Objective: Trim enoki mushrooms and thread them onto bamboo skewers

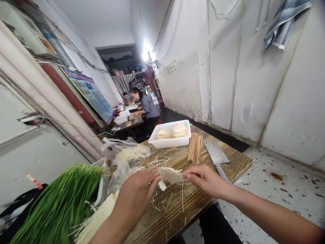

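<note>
My left hand (138, 186) pinches one end of a pale, crinkled piece of tofu skin (171, 174) just above the wooden table (177, 213). At the other end of that piece, the closed fingers of my right hand (204, 179) grip what looks like the tip of a thin bamboo skewer. Most of the skewer is hidden in the tofu skin. Thin shreds lie scattered beneath and around both hands. A bundle of bamboo skewers (195, 149) lies just beyond my right hand, beside a cleaver (216, 153). Under my left forearm is a stack of pale, shredded-edged sheets (101, 215).
A white plastic tub (170, 142) holding more pale pieces stands at the table's far edge. Left of it lies a clear plastic bag (122, 173) with pale sheets inside. Long green chives (61, 203) fill the lower left. Two people sit at another table farther back.
</note>
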`<state>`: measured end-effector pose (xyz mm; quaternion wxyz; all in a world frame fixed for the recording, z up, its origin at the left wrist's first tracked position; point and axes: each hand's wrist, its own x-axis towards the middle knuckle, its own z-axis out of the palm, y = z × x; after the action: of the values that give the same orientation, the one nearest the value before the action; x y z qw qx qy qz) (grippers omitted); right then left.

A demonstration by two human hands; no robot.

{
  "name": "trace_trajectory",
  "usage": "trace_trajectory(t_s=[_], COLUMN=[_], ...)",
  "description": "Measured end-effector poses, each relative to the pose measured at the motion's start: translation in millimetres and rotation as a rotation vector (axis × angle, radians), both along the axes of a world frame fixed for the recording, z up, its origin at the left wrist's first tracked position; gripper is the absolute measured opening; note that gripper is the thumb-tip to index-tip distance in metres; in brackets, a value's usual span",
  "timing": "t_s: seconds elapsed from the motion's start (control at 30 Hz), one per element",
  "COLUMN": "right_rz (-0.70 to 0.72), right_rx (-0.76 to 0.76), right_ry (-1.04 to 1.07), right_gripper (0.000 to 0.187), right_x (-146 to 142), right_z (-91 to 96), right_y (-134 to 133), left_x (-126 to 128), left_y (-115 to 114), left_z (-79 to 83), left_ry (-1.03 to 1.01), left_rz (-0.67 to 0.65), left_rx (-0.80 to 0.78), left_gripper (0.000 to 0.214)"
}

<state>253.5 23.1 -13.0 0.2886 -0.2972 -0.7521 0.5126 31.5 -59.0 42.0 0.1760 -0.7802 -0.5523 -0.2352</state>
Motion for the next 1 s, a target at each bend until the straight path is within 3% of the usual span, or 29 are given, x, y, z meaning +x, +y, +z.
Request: trace_trajectory(t_s=[0.13,0.2,0.33,0.47,0.57,0.7,0.73,0.83,1.0], right_rz=[-0.073,-0.084,-0.055,-0.079,-0.088,-0.103,-0.092,-0.018,0.304], right_rx=[-0.170,-0.264,-0.407,-0.335,-0.266,-0.089,-0.048,-0.035,-0.389], right_ry=[0.060,0.149,0.364,0.449,0.459,0.364,0.324,0.201,0.120], right_gripper=[0.023,0.022,0.026,0.028,0.024,0.006,0.002,0.020,0.032], right_x=[-11.6,-21.4,-49.4,-76.4,-89.7,-95.7,-94.9,-88.7,-77.0], right_z=[-3.4,-7.7,-23.3,-37.5,-43.6,-43.1,-40.8,-30.6,-17.1], right_y=[-4.4,-8.4,-20.5,-32.4,-38.0,-40.9,-40.6,-36.7,-23.9], left_x=[1.0,3.6,14.6,22.5,21.1,13.7,11.7,6.1,-0.9], left_y=[-9.7,-9.3,-0.9,6.6,9.6,12.5,12.9,13.0,10.9], left_z=[-6.4,-8.3,-17.3,-30.1,-36.3,-36.5,-35.5,-33.7,-40.3], left_ry=[-0.076,-0.204,-0.488,-0.758,-0.910,-0.910,-0.885,-0.843,-0.945], left_rz=[0.116,0.140,0.130,0.039,0.052,0.114,0.111,0.086,0.132], left_rx=[0.079,-0.071,-0.531,-0.639,-0.675,-0.655,-0.644,-0.654,-0.824], left_gripper=[0.031,0.030,0.033,0.036,0.035,0.035,0.035,0.036,0.042])
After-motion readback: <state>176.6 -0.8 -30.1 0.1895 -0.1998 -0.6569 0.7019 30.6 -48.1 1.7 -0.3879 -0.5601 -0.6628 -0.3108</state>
